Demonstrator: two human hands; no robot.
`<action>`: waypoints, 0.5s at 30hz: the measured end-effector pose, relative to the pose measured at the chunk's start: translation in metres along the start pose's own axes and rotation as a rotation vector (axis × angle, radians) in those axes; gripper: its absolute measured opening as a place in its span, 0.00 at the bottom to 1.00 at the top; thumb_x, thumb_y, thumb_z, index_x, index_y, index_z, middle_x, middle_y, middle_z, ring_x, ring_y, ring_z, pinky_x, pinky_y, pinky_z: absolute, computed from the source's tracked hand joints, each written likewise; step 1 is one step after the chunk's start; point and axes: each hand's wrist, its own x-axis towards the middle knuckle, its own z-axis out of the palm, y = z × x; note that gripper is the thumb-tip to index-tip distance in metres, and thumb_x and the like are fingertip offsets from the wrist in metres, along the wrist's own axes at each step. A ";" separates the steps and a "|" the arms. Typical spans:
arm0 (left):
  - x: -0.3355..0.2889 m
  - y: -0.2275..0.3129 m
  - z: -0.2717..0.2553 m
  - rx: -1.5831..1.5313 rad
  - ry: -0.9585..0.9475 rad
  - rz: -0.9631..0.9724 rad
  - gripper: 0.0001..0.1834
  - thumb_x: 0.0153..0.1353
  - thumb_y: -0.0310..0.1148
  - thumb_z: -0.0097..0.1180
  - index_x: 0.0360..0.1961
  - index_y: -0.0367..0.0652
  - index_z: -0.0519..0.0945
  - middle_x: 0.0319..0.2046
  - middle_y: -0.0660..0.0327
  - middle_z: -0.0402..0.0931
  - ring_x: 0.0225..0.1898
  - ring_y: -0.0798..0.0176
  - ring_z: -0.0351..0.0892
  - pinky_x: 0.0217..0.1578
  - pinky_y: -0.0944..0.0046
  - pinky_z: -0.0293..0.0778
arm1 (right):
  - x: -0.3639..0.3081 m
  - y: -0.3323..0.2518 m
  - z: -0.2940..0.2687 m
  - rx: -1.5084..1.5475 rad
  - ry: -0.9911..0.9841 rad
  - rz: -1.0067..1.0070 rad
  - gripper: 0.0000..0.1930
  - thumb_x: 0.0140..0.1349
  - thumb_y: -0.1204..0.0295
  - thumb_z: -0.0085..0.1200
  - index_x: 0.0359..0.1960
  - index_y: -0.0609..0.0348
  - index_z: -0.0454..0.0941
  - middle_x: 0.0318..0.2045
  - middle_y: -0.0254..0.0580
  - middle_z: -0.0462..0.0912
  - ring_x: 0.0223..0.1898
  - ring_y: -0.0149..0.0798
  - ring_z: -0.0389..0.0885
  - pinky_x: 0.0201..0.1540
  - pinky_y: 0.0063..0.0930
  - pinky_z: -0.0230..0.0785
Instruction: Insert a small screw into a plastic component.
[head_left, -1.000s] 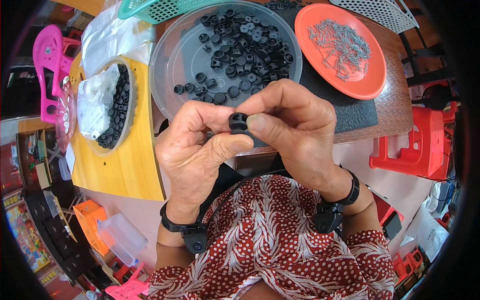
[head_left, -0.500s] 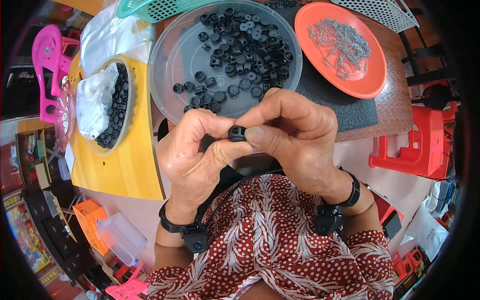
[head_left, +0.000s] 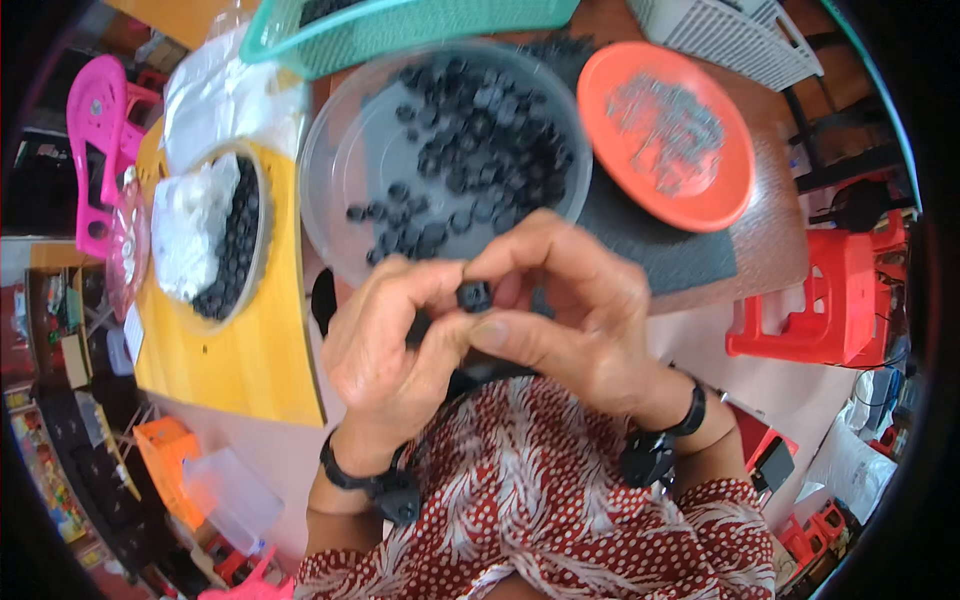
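Observation:
Between the fingertips of both hands sits a small round black plastic part (head_left: 474, 296), held in front of my chest. My left hand (head_left: 395, 345) pinches it from the left with thumb and index finger. From the right, my right hand (head_left: 570, 310) presses on it the same way. Just beyond my hands lies a wide clear round tray (head_left: 330, 190) with many loose black plastic parts (head_left: 490, 130) of like kind. Right of it, an orange plate (head_left: 735, 185) holds a heap of small silvery metal pins or screws (head_left: 665, 125). The picture is slightly blurred.
A green basket (head_left: 400, 38) and a white basket (head_left: 720, 50) stand at the back. On the yellow table (head_left: 240, 370) at left, a clear tub (head_left: 262, 210) holds black parts and a plastic bag (head_left: 190, 225). A red stool (head_left: 800, 340) stands at right.
The tabletop things sit slightly lower in the picture. My fingers have turned the black part, which shows a different side; both hands still hold it.

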 end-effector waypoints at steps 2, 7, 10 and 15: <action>0.001 0.009 0.002 -0.023 -0.001 -0.019 0.14 0.44 0.20 0.62 0.34 0.35 0.76 0.21 0.59 0.72 0.22 0.65 0.72 0.22 0.69 0.67 | -0.003 -0.002 -0.001 0.006 0.008 0.032 0.13 0.49 0.78 0.61 0.38 0.62 0.75 0.29 0.35 0.72 0.28 0.25 0.69 0.31 0.19 0.64; -0.005 0.020 0.009 -0.189 -0.025 -0.244 0.26 0.39 0.12 0.56 0.45 0.33 0.73 0.32 0.61 0.71 0.35 0.69 0.71 0.39 0.71 0.68 | 0.003 -0.001 -0.012 -0.034 0.076 -0.031 0.12 0.51 0.78 0.61 0.38 0.63 0.76 0.32 0.36 0.75 0.30 0.25 0.71 0.31 0.19 0.65; 0.017 0.070 -0.038 -0.208 -0.806 -0.251 0.16 0.42 0.27 0.64 0.32 0.32 0.76 0.29 0.54 0.74 0.32 0.56 0.74 0.37 0.62 0.71 | 0.022 -0.010 -0.037 -0.183 0.226 -0.080 0.11 0.52 0.77 0.60 0.37 0.63 0.76 0.30 0.33 0.76 0.31 0.24 0.73 0.33 0.18 0.66; -0.018 0.053 -0.029 -1.406 -0.933 0.290 0.28 0.61 0.49 0.50 0.40 0.26 0.75 0.39 0.47 0.74 0.40 0.49 0.75 0.41 0.45 0.69 | 0.083 -0.020 -0.120 -0.358 0.498 -0.136 0.09 0.49 0.75 0.60 0.31 0.64 0.78 0.24 0.38 0.79 0.27 0.26 0.74 0.31 0.22 0.68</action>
